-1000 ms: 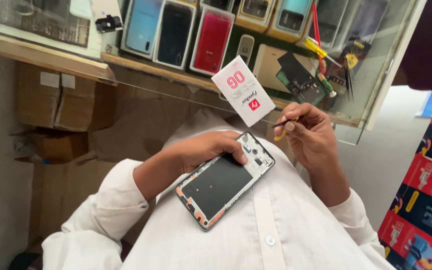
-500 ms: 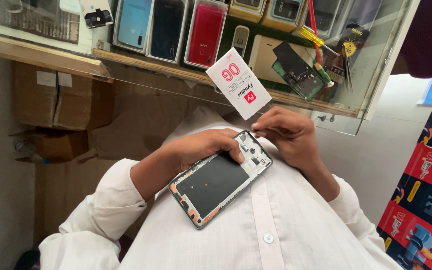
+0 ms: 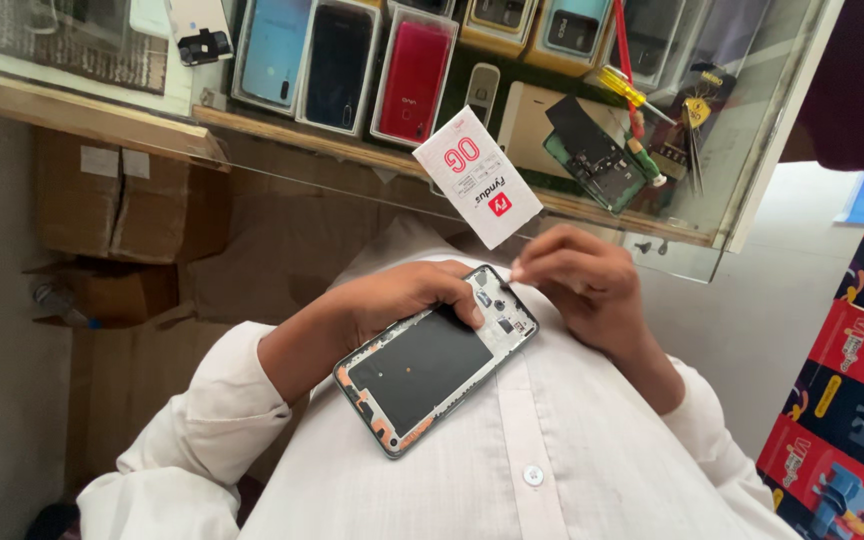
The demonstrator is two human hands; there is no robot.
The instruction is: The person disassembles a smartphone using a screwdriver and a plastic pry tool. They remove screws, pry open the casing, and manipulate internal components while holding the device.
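Two hands meet over a white shirt [image 3: 552, 450]. Left hand [image 3: 407, 300] has its grip clamped on an opened phone [image 3: 437, 360], back cover off, lying against the chest. Right hand [image 3: 582, 280], fingers pinched together, holds a white card [image 3: 477, 190] just above the phone's top corner, before a glass display case [image 3: 752, 150].

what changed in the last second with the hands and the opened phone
The right hand turned from palm-up with a thin tool showing to knuckles-up, fingertips pinched just above the phone's top corner. The left hand kept its grip on the opened phone, held against the white shirt; the white card stayed too.
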